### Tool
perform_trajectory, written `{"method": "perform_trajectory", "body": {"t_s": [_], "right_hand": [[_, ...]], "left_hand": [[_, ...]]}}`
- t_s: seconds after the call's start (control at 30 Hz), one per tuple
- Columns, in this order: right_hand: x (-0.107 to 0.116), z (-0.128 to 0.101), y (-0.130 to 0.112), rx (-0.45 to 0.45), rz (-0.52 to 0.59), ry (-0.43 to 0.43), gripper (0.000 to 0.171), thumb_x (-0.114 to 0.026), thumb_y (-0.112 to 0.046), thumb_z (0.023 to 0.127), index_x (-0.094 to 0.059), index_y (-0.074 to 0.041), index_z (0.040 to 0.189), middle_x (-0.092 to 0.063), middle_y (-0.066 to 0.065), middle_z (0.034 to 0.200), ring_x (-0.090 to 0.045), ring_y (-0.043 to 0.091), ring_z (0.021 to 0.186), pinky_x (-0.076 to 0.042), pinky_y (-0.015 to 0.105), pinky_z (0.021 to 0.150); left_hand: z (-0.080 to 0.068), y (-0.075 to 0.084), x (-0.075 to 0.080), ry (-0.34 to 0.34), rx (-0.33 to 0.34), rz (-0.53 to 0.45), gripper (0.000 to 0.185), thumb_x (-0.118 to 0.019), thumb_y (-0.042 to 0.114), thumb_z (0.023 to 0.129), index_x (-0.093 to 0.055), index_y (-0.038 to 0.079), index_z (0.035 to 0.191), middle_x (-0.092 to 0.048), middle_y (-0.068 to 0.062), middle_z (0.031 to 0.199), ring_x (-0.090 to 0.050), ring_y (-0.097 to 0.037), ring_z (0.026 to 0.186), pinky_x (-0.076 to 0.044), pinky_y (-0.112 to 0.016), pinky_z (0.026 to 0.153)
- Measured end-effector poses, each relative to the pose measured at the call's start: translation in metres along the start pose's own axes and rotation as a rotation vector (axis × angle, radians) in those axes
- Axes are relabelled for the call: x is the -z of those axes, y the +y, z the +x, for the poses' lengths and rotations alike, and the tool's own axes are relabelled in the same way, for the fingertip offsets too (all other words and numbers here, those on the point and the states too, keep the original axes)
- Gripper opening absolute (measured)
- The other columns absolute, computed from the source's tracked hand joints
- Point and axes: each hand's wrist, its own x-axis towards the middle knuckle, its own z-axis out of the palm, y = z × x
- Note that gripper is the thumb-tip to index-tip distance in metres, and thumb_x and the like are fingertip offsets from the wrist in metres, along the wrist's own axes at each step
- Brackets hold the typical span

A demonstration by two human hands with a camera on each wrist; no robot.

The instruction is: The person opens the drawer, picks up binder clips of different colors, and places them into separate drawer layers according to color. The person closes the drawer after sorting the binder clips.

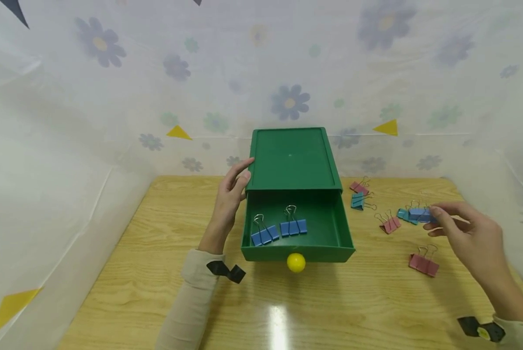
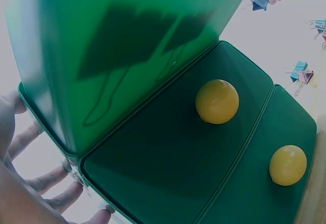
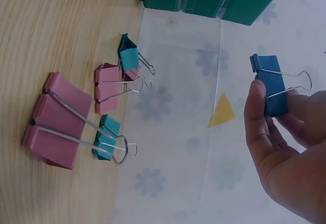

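Note:
My right hand [image 1: 476,236] pinches a blue binder clip [image 3: 273,84] between thumb and fingers, held up off the table at the right. Against the left side of a green drawer box [image 1: 289,158] rests my left hand [image 1: 228,201], its fingers [image 2: 51,180] spread along the wall. The top drawer [image 1: 327,231] is pulled out, with a yellow ball knob [image 1: 296,262] on its front. Inside it lie two blue binder clips, one at the left [image 1: 265,236] and another near the middle [image 1: 293,227], handles toward the back.
Right of the box, a large pink clip [image 1: 424,264], a smaller pink clip [image 1: 390,224] and a teal clip [image 1: 362,201] lie on the wooden table [image 1: 156,272]. Another pink clip [image 1: 358,187] lies farther back. A second teal clip [image 3: 107,137] sits beyond the large pink one. Patterned sheeting [image 1: 226,73] encloses the table.

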Motion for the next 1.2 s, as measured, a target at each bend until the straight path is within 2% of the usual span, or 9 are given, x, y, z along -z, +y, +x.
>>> {"method": "perform_trajectory", "body": {"t_s": [0.23,0.33,0.5,0.77,0.93,1.07,1.2], "right_hand": [[-0.006,-0.001,-0.010,0.015,0.091,-0.003,0.020,-0.059,0.000,0.103,-0.070,0.012,0.114,-0.070,-0.022,0.094,-0.069,-0.001,0.063,-0.055,0.016,0.059],[-0.008,-0.001,-0.015,0.015,0.132,-0.018,0.019,-0.058,0.002,0.102,-0.069,0.013,0.114,-0.071,-0.017,0.091,-0.070,0.002,0.062,-0.055,0.017,0.060],[-0.011,-0.002,-0.026,0.014,0.181,-0.060,0.020,-0.056,0.004,0.103,-0.067,0.013,0.116,-0.072,-0.009,0.097,-0.072,0.006,0.068,-0.058,0.022,0.063],[-0.013,-0.001,-0.046,0.007,0.230,-0.105,0.025,-0.063,0.010,0.096,-0.068,0.011,0.120,-0.075,-0.005,0.106,-0.074,0.010,0.075,-0.059,0.026,0.069],[-0.015,-0.001,-0.056,0.010,0.217,-0.104,0.025,-0.065,0.010,0.095,-0.069,0.009,0.120,-0.073,-0.005,0.106,-0.074,0.010,0.076,-0.059,0.025,0.068],[-0.016,-0.001,-0.065,0.012,0.195,-0.102,0.026,-0.067,0.009,0.095,-0.070,0.006,0.120,-0.073,-0.004,0.106,-0.074,0.011,0.077,-0.058,0.020,0.074],[-0.017,0.000,-0.074,0.011,0.236,-0.122,0.027,-0.067,0.010,0.094,-0.070,0.006,0.121,-0.074,0.000,0.108,-0.075,0.013,0.081,-0.056,0.019,0.080]], "left_hand": [[-0.001,0.000,0.000,0.000,0.008,0.002,0.041,-0.052,0.033,0.108,-0.057,0.025,0.148,-0.041,0.006,0.159,-0.053,-0.025,0.133,-0.046,-0.061,0.102],[0.000,0.000,0.000,0.001,0.008,0.004,0.042,-0.053,0.035,0.108,-0.057,0.024,0.148,-0.041,0.005,0.159,-0.053,-0.024,0.134,-0.046,-0.061,0.102],[0.001,-0.001,0.000,0.000,0.007,0.004,0.043,-0.054,0.036,0.107,-0.057,0.025,0.148,-0.042,0.007,0.158,-0.053,-0.024,0.134,-0.046,-0.060,0.102],[0.001,0.000,-0.001,-0.003,0.002,-0.002,0.042,-0.053,0.035,0.107,-0.057,0.024,0.148,-0.043,0.010,0.157,-0.053,-0.024,0.133,-0.047,-0.059,0.102],[0.000,0.000,0.000,-0.001,-0.001,-0.002,0.042,-0.053,0.034,0.108,-0.057,0.023,0.148,-0.043,0.008,0.157,-0.054,-0.024,0.132,-0.048,-0.060,0.101],[0.000,0.000,0.000,0.001,-0.007,-0.002,0.042,-0.053,0.034,0.108,-0.057,0.023,0.148,-0.042,0.004,0.159,-0.056,-0.026,0.129,-0.048,-0.060,0.100],[0.001,-0.001,0.000,0.002,-0.005,0.000,0.042,-0.053,0.035,0.108,-0.057,0.024,0.148,-0.042,0.004,0.159,-0.057,-0.026,0.128,-0.048,-0.060,0.100]]}}
